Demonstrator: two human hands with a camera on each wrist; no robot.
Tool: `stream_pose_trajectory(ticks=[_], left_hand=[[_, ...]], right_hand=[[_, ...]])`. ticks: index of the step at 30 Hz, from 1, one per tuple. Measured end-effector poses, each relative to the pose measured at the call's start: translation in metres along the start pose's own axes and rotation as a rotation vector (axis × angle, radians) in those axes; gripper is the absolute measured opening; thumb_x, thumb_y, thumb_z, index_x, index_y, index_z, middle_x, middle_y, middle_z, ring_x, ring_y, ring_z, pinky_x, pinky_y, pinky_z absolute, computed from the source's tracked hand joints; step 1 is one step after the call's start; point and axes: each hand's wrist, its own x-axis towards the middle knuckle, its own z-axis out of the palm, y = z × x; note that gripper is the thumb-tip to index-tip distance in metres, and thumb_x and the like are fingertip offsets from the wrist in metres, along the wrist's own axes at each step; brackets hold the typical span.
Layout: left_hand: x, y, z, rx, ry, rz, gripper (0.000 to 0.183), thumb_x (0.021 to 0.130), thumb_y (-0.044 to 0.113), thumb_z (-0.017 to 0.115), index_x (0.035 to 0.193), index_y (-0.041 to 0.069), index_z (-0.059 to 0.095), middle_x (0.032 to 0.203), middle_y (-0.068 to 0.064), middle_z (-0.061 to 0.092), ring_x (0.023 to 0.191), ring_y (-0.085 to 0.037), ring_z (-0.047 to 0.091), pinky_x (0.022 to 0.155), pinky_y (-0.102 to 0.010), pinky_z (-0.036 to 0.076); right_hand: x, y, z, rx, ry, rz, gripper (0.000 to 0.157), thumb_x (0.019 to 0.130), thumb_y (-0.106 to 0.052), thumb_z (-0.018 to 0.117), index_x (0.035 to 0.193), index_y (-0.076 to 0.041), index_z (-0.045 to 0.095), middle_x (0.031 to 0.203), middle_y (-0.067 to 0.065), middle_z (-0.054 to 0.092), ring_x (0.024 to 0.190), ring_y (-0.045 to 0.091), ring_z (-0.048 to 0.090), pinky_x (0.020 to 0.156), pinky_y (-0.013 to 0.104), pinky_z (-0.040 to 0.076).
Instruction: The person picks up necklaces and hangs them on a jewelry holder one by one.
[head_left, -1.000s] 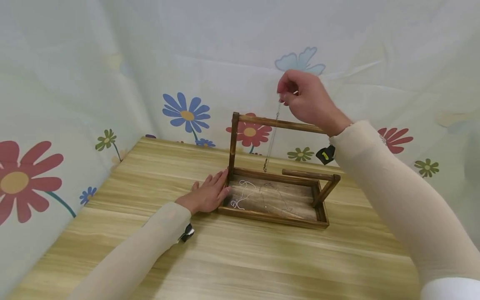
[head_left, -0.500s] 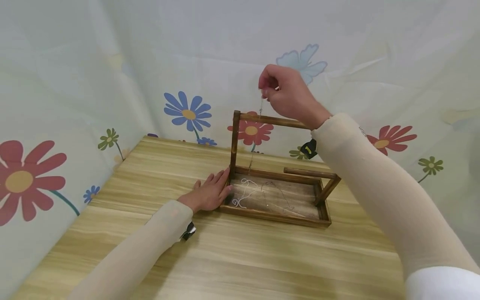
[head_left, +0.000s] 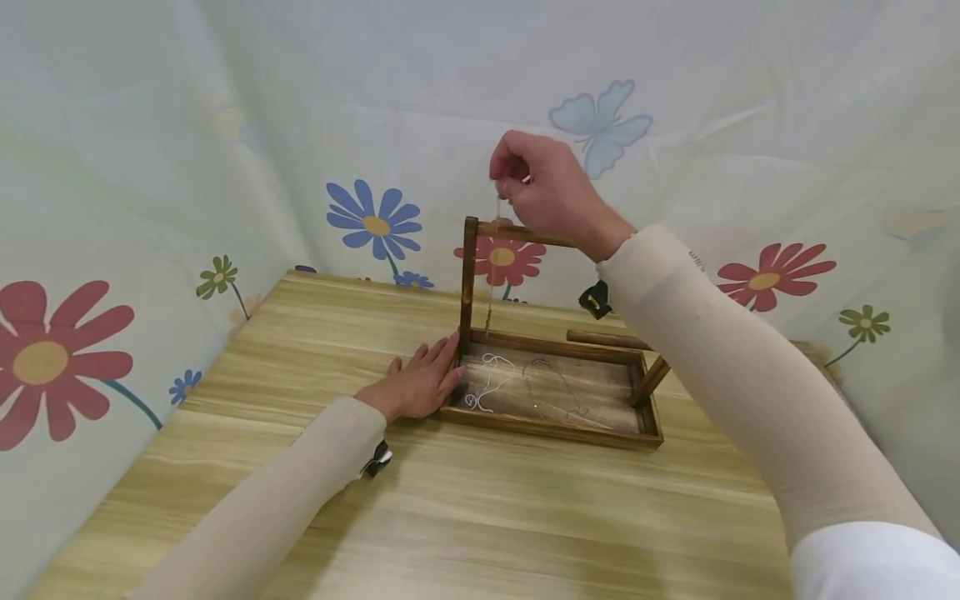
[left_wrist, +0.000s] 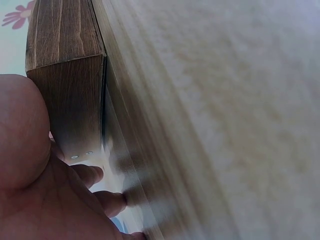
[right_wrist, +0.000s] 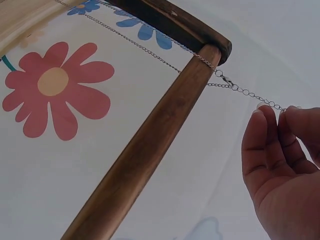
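My right hand [head_left: 542, 182] pinches the end links of a thin silver necklace [right_wrist: 245, 91] above the upper bar of a dark wooden jewellery stand [head_left: 468, 283]. Seen from the right wrist, one strand crosses the near side of the bar near its corner and the other passes behind it. The chain hangs down toward the tray's back edge. My left hand [head_left: 420, 388] rests with extended fingers against the left end of the stand's tray [head_left: 555, 432]. Inside the tray lie a pale necklace [head_left: 498, 367] and a thinner, darker chain [head_left: 572, 387].
A shorter, lower bar [head_left: 607, 338] stands at the stand's right side, partly hidden by my right sleeve. Beneath everything is a wood-grain table [head_left: 600, 517]. A flower-printed cloth [head_left: 420, 100] hangs close behind the stand.
My right hand has moved left along the upper bar, carrying the hanging necklace toward the left post. My left hand has stayed against the tray.
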Motion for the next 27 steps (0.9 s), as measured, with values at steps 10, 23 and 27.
stream_pose_trajectory(ticks=[10, 23, 27], left_hand=[[0.012, -0.013, 0.006, 0.033, 0.003, -0.009, 0.074, 0.11, 0.061, 0.022, 0.169, 0.029, -0.008, 0.178, -0.005, 0.006, 0.163, -0.044, 0.01, 0.122, -0.078, 0.006], [-0.001, -0.01, -0.004, 0.0, 0.005, -0.015, 0.073, 0.111, 0.057, 0.025, 0.169, 0.027, -0.007, 0.178, -0.008, 0.008, 0.162, -0.046, 0.009, 0.122, -0.079, 0.004], [-0.004, -0.008, -0.004, -0.012, -0.008, -0.014, 0.072, 0.111, 0.057, 0.025, 0.169, 0.028, -0.008, 0.178, -0.007, 0.007, 0.163, -0.045, 0.007, 0.122, -0.078, 0.003]], right_hand=[[-0.015, 0.001, 0.006, -0.029, -0.046, 0.007, 0.011, 0.102, -0.003, 0.058, 0.104, -0.003, 0.069, 0.102, 0.014, 0.07, 0.093, 0.023, 0.063, 0.093, 0.037, 0.055], [-0.044, 0.005, 0.021, 0.069, -0.049, 0.005, 0.005, 0.1, -0.006, 0.066, 0.102, -0.006, 0.071, 0.101, 0.01, 0.072, 0.088, 0.02, 0.065, 0.085, 0.034, 0.056], [-0.061, 0.009, 0.023, 0.112, -0.062, 0.044, 0.005, 0.1, -0.007, 0.067, 0.101, -0.006, 0.071, 0.101, 0.009, 0.072, 0.087, 0.021, 0.066, 0.08, 0.033, 0.055]])
